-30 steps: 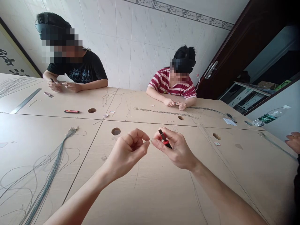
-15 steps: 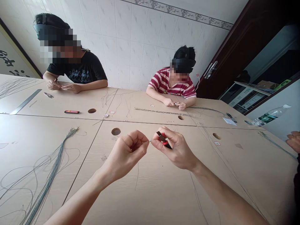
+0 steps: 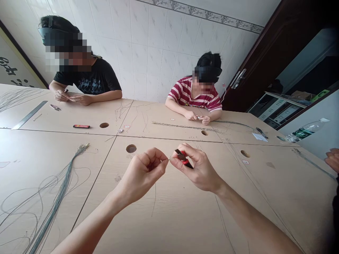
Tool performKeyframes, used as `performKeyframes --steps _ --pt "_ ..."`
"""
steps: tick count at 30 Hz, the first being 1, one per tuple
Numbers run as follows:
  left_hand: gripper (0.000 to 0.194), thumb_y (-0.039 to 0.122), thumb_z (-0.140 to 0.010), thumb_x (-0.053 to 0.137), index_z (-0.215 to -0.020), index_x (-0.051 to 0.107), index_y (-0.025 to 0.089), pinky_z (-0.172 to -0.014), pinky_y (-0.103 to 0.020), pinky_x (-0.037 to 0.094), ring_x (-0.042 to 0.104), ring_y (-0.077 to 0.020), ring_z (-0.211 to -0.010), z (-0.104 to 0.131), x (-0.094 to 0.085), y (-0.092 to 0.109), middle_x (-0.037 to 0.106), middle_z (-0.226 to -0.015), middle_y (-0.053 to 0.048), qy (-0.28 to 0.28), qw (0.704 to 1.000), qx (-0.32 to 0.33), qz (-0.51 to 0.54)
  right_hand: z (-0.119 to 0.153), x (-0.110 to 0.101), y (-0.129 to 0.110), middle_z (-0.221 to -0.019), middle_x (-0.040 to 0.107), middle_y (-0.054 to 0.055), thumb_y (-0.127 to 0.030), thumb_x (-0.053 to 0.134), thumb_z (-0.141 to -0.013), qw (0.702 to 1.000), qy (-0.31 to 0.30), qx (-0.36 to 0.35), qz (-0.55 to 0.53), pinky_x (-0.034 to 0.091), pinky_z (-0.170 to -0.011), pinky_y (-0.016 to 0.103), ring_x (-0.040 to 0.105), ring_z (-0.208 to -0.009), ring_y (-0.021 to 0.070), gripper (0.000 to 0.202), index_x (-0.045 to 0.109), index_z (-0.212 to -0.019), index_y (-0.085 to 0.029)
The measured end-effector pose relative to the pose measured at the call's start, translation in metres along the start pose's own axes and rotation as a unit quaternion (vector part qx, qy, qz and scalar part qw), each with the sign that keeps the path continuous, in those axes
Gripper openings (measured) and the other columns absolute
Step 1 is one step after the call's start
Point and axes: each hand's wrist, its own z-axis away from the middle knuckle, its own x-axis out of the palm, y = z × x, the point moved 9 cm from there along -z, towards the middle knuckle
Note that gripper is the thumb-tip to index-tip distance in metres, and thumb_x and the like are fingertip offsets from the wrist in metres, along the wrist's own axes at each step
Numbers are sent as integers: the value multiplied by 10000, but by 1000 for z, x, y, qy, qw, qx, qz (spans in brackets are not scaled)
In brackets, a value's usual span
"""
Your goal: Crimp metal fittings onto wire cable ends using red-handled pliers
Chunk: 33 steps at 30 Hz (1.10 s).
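My left hand is closed, thumb and forefinger pinching a thin cord whose loose end hangs below the palm. My right hand is wrapped round small pliers with dark metal jaws and red-and-black handles, the jaws pointing up and left. Its thumb and forefinger tips meet close to the left fingertips, where a tiny bit of the cord shows between the two hands. What exactly the right fingertips pinch is too small to make out. Both hands are above the table.
A bundle of grey-blue cords lies at the left. Further back are a red-and-black box cutter, a metal ruler and round table holes. Two people sit opposite; another person's hand shows at the right edge, near a plastic bottle.
The pliers in my right hand have tilted slightly to the left. My left hand keeps its pinch on the cord, almost unmoved.
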Motion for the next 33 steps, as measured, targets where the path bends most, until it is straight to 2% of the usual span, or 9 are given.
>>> performKeyframes --steps 13,17,21,24,28,33 --pt "136 213 -874 516 -741 509 185 -432 -181 248 272 -64 -493 -1 3 -6 356 -570 80 -19 997 -19 69 2 3 0 -700 462 -19 -250 573 -903 1000 -1 -3 26 385 -628 270 454 -693 132 184 499 -737 -216" --pt "118 197 -856 523 -739 519 186 -438 -183 262 293 -66 -492 -1 3 -9 380 -566 77 -22 997 -23 71 2 1 -4 -711 488 -15 -241 561 -910 999 -1 -33 42 398 -654 283 464 -695 137 159 511 -761 -217" --pt "118 196 -858 515 -741 521 186 -448 -186 282 310 -69 -501 1 -1 -12 391 -580 70 -13 998 -33 57 4 -6 -9 -730 549 4 -126 542 -871 986 6 -97 139 389 -726 326 465 -732 165 107 531 -812 -213" --pt "124 190 -861 505 -738 519 187 -454 -185 292 313 -70 -507 2 -3 -14 388 -583 68 -9 998 -37 48 8 -7 -5 -780 607 24 -46 528 -811 964 -9 -120 238 364 -760 353 474 -775 189 169 546 -853 -209" --pt "124 182 -848 506 -724 512 187 -441 -185 276 301 -70 -497 3 -3 -13 378 -578 67 -8 999 -37 38 11 -4 5 -787 609 23 -38 532 -794 947 -42 -108 298 362 -772 347 480 -779 190 177 543 -847 -207" --pt "108 172 -832 516 -724 514 185 -439 -185 260 299 -69 -499 3 -2 -10 386 -581 65 -10 999 -27 25 11 0 5 -727 575 13 -82 540 -811 939 -58 -109 320 352 -689 306 449 -711 170 120 538 -785 -200"
